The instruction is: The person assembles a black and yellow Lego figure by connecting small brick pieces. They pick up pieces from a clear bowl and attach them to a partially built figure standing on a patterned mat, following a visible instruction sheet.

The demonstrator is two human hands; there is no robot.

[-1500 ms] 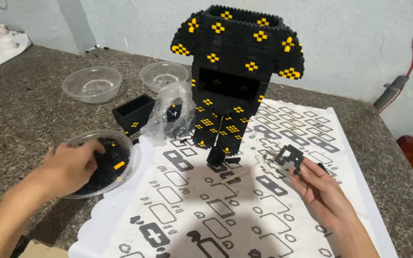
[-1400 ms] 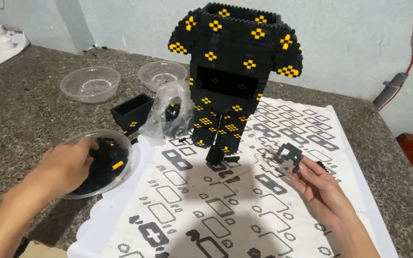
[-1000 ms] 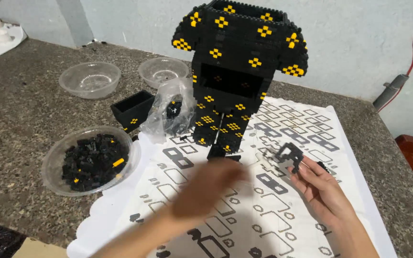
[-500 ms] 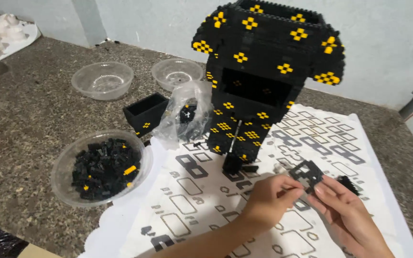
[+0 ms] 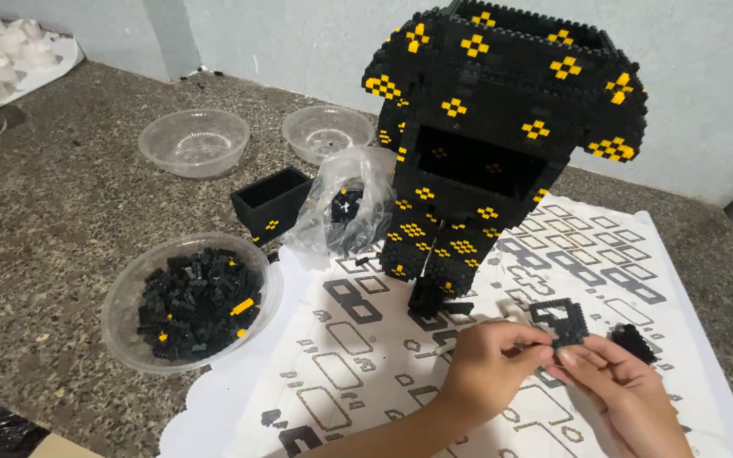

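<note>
Head view: both hands are meeting low on the printed white sheet [image 5: 366, 356]. The left hand [image 5: 489, 365] is pinching the edge of a small black brick frame [image 5: 560, 321], and the right hand [image 5: 625, 394] is gripping the same piece from below, fingers closed on it. Just behind, the tall black-and-yellow brick figure [image 5: 494, 127] is standing upright. A clear bowl of loose black bricks [image 5: 188, 301] is sitting well off to the left.

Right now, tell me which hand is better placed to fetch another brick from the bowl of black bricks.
Left. The bowl of black bricks lies on that side, and the left hand only pinches the small black piece, which the right hand also grips.
</note>
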